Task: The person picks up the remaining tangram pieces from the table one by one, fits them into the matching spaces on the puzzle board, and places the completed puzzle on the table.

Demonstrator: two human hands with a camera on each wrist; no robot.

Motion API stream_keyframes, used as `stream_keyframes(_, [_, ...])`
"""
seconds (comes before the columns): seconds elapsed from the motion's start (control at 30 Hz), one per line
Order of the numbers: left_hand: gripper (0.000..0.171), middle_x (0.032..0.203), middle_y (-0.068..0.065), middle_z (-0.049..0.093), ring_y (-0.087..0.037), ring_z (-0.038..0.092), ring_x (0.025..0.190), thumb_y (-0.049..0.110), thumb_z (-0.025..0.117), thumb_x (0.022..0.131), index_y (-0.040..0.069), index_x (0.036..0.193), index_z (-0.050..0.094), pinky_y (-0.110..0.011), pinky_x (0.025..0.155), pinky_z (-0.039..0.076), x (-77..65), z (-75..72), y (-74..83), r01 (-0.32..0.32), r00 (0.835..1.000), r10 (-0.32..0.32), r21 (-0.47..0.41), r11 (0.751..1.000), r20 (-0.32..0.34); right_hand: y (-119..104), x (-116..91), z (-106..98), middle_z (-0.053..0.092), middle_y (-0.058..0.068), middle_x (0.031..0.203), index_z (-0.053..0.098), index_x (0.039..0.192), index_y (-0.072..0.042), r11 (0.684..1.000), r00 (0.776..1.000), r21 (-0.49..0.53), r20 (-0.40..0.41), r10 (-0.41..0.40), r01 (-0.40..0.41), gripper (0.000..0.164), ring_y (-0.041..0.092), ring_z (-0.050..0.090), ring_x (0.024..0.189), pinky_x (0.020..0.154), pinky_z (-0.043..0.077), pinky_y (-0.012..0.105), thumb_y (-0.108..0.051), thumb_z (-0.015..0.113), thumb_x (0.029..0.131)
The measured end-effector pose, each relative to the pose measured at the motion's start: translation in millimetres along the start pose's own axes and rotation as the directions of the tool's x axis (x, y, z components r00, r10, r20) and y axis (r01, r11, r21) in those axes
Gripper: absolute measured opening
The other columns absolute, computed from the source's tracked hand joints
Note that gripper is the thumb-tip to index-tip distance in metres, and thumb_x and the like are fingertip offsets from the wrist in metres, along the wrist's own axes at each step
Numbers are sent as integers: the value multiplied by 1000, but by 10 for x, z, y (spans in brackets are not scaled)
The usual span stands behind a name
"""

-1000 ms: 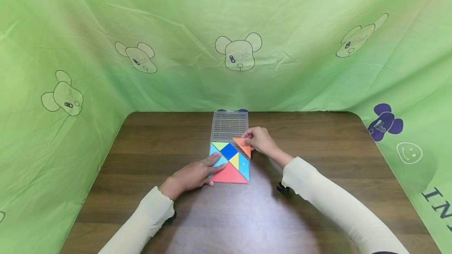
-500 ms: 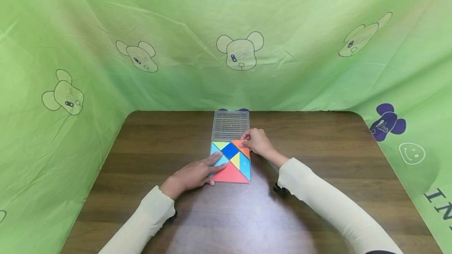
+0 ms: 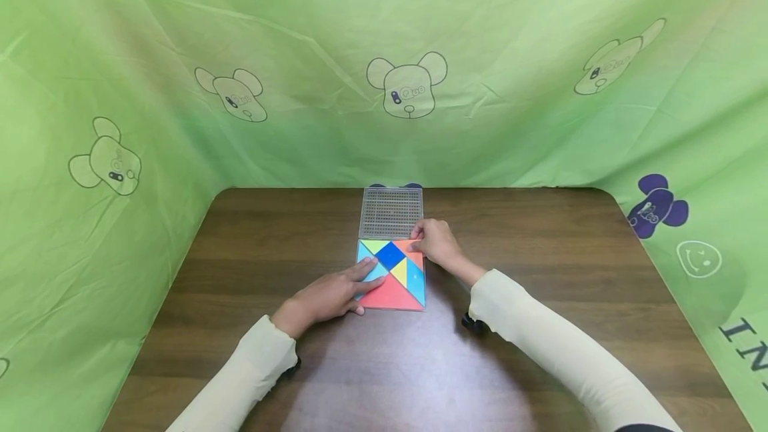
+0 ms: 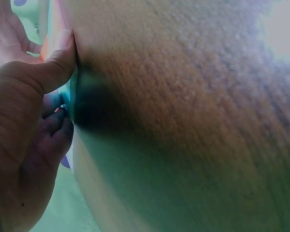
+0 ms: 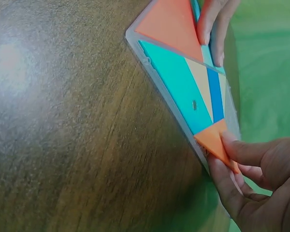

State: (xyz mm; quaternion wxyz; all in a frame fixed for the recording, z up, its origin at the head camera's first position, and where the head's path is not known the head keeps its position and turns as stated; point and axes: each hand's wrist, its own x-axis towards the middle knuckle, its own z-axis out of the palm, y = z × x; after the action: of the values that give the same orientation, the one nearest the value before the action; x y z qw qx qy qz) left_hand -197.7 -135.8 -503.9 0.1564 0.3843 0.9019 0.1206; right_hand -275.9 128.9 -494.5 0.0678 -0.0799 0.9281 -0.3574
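A square tangram set lies in a clear plastic case [image 3: 425, 292], its pieces close together. They include a red triangle [image 3: 393, 295], a dark blue square [image 3: 390, 256], a small yellow triangle [image 3: 400, 275] and a blue parallelogram [image 3: 415, 278]. My right hand [image 3: 439, 243] pinches an orange triangle [image 5: 212, 139] between thumb and fingers at the far right corner. In the right wrist view this triangle is slightly tilted over the case. My left hand [image 3: 329, 293] rests on the light blue pieces with its fingers extended, and the thumb [image 4: 63, 48] touches the case's near edge.
The case's patterned clear lid [image 3: 392, 213] lies folded back behind the pieces. Underneath is a brown wooden table [image 3: 270, 232]. Green cloth [image 3: 312, 132] with mouse-head prints hangs around the back and sides.
My right hand has brought the orange triangle down and slightly toward me, from above the far right corner into its gap among the pieces. The left hand stays in place.
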Motion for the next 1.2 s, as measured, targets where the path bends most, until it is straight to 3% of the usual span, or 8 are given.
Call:
stream_keyframes(0.5, [71,172,-8,22,-27,21,160,38,70,95,26,158,40,-46,117,43,1,-12,16,-1,1000,1,-6,1000,-10,-20,22,32,62,7,78,68,85,-4,998,997,-5,-30,70,-70,19,21,56,78,70,45,28,-6,86,80])
stream_keyframes(0.87, [73,172,-5,20,-25,19,160,40,70,95,29,159,38,-45,118,41,12,13,3,21,1000,-21,0,1000,10,-32,0,66,61,6,78,67,86,-4,992,992,22,-27,123,-123,17,20,56,79,71,45,28,-5,84,82])
stream_keyframes(1.2, [73,173,-3,18,-24,18,160,40,70,94,31,159,37,-45,119,41,5,0,19,43,999,-42,-15,999,21,-18,-5,84,62,7,80,68,85,-5,993,992,23,-50,116,-115,15,21,57,80,69,47,27,-5,83,83])
